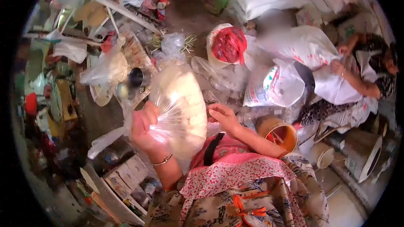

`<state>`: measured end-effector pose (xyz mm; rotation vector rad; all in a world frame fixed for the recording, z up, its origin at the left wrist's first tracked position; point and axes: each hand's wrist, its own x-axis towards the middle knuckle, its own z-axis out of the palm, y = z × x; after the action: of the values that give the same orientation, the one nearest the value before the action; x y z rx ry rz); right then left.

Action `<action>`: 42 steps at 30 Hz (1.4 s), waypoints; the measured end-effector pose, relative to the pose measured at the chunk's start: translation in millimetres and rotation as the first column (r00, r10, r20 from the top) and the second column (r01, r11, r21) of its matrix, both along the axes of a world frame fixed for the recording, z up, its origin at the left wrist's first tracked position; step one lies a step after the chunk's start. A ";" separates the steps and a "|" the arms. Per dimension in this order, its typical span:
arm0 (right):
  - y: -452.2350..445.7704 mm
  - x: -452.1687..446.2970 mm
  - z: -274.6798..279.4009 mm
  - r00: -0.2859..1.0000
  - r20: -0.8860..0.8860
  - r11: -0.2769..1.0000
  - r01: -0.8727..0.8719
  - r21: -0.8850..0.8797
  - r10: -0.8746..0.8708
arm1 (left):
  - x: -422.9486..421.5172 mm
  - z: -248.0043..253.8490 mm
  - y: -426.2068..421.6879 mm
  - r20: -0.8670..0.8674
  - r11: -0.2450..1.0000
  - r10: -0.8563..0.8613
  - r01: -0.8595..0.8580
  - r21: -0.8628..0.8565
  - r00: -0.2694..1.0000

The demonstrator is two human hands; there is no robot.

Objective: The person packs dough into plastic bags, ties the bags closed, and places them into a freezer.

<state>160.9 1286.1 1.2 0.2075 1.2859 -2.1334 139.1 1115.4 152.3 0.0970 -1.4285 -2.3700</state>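
My left hand (145, 127) is closed around the gathered neck of a clear plastic bag (183, 101), whose loose end trails out to the left. Inside the bag are pale, yellowish rounded pieces packed together; their exact kind is unclear. My right hand (223, 117) is just beside the bag's right side, its fingers extended and slightly bent, holding nothing visible. Past the bag, a dark metal cup (138, 77) rests on a stained board (138, 52).
A bucket with red plastic lining (229, 45) stands ahead, near an open white sack (283, 84). At right, another person's arm (357, 82) reaches over white sacks. A bucket with orange-red contents (277, 133) sits by my right forearm. A small cabinet (126, 174) is at lower left.
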 end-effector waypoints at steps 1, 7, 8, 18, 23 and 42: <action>-6.1 -7.1 -8.4 1.000 0.002 1.000 -0.028 0.009 0.028 | -3.0 -3.7 -11.4 0.098 0.991 0.136 -0.136 -0.008 0.986; -43.8 -66.8 -33.9 0.977 0.097 0.964 -0.205 0.168 0.190 | -36.5 -18.1 -88.6 0.143 0.960 0.279 -0.280 -0.013 0.950; -50.2 -75.8 -42.4 0.977 0.110 0.968 -0.198 0.152 0.183 | -42.5 -19.7 -102.5 0.142 0.959 0.282 -0.283 -0.011 0.949; 127.7 -27.0 -165.0 0.653 0.579 0.799 0.066 0.598 -0.488 | -100.0 -1.5 -167.6 0.329 0.869 0.338 -0.426 0.251 0.882; 171.2 9.6 -116.9 0.669 0.539 0.663 -0.092 0.743 -0.512 | -111.3 1.0 -177.0 0.339 0.852 0.357 -0.452 0.265 0.870; 63.8 -311.9 -133.4 0.885 0.379 0.525 -0.465 0.712 0.270 | -250.3 8.5 -226.6 0.135 0.848 0.501 -0.516 0.122 0.855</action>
<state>-151.1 1349.9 -132.2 0.4743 1.8657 -1.0112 -111.2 888.8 160.8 0.5710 -1.0802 -2.0388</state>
